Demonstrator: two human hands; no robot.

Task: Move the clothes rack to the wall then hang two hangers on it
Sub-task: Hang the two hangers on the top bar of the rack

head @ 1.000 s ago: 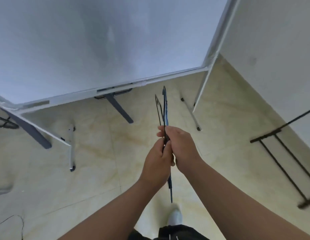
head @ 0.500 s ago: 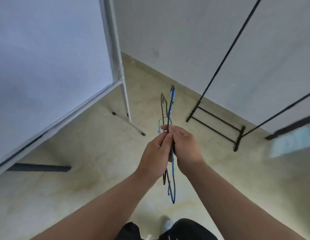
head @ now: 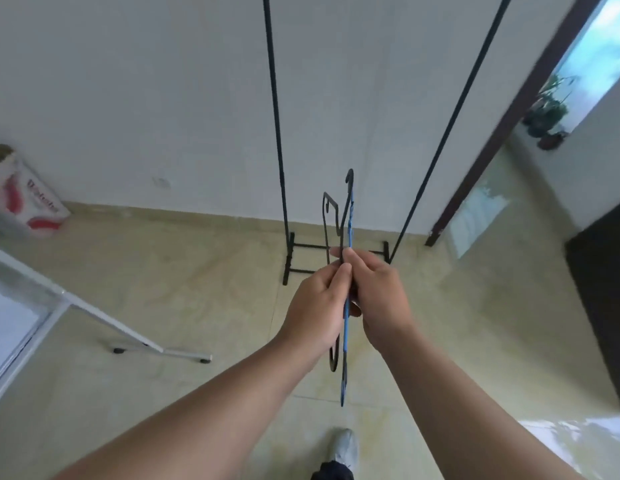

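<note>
A black clothes rack (head: 276,109) stands against the white wall straight ahead; its two thin uprights rise out of the top of the frame and its feet rest on the floor by the skirting. Its top bar is out of view. Two thin hangers, one black (head: 330,216) and one blue (head: 346,327), are pinched edge-on between both hands in front of the rack's base. My left hand (head: 315,306) and my right hand (head: 381,296) press together around the hangers, hooks pointing up and away.
A whiteboard stand with white legs (head: 135,336) sits at the left. A white and red carton (head: 23,199) leans on the wall far left. A dark doorframe (head: 509,119) and potted plants (head: 547,112) are at the right. My shoe (head: 344,448) is below.
The view has swung right from the whiteboard until the rack is straight ahead and nearer. Both hands keep the same grip on the two hangers.
</note>
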